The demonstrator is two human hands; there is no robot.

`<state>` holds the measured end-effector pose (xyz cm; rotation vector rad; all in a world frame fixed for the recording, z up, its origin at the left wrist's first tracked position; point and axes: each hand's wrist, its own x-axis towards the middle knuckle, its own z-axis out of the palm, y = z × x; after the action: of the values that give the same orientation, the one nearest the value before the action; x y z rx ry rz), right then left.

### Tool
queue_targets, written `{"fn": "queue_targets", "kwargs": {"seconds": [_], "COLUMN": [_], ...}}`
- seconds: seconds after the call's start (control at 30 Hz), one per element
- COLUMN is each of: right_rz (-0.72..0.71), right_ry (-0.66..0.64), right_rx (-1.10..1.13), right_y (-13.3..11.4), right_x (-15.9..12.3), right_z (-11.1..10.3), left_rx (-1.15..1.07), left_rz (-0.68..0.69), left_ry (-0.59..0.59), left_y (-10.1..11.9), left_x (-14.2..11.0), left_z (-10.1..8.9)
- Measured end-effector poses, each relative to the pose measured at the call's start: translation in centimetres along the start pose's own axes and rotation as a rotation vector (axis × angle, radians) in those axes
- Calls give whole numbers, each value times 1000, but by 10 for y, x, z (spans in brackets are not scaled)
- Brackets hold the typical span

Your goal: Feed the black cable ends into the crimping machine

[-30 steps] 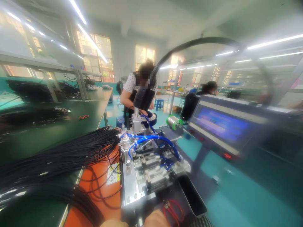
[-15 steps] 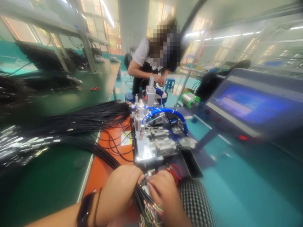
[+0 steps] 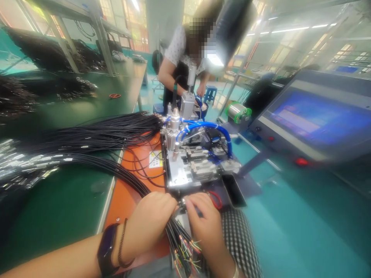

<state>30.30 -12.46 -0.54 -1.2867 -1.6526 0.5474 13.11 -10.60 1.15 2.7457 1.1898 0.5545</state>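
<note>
My left hand (image 3: 155, 218) is closed round a thick bundle of black cables (image 3: 133, 178), whose stripped ends (image 3: 185, 249) show thin coloured wires hanging below the fist. Beside it, my right hand (image 3: 204, 220) has its fingers curled in, thumb and forefinger close to my left hand. A small shiny metal part (image 3: 182, 201) shows between the two hands; whether the right fingers grip it or a cable is hidden. Just beyond stands a bench machine (image 3: 193, 164) with metal clamps, cylinders and blue air hoses (image 3: 214, 125).
A monitor (image 3: 315, 116) with a red button stands at the right. More black cables (image 3: 101, 131) lie across the green table (image 3: 72, 208) and the orange surface (image 3: 124, 200). A black phone (image 3: 233, 191) lies near the machine. A green-ended spool (image 3: 238, 112) and another person (image 3: 176, 58) are behind.
The view has shifted slightly and grown sharper. My right hand has moved a little away from the left, with its fingers curled. The person behind has lowered their arms.
</note>
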Motion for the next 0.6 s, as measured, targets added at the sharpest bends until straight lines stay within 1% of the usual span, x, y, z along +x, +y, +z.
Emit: {"fn": "queue_targets", "kwargs": {"seconds": [0.07,0.1,0.13,0.2,0.3,0.37,0.43,0.6], "right_rz": [-59,-74,-59,41,189,222,244,283], "right_ry": [-64,-99,-119,-113,-88,-78,-64,-63], "right_rx": [-21,-24,-12,61,193,234,254,231], "right_y": [0,0,1,3,6,6,6,10], "right_x": [3,5,6,8,7,6,5,8], "right_z": [-2,-4,-5,-7,-6,-4,-2,-3], "left_rx": [19,31,39,39,26,26,26,83], "left_rz": [20,25,29,36,50,56,54,52], "left_ry": [-30,-42,-49,-43,6,24,18,-76], "left_y": [-1,-1,-2,-2,-2,-3,-2,0], "left_x": [-1,-1,-1,0,1,1,0,-2], "left_z": [-1,-1,-2,-3,-5,-5,-4,-4]}}
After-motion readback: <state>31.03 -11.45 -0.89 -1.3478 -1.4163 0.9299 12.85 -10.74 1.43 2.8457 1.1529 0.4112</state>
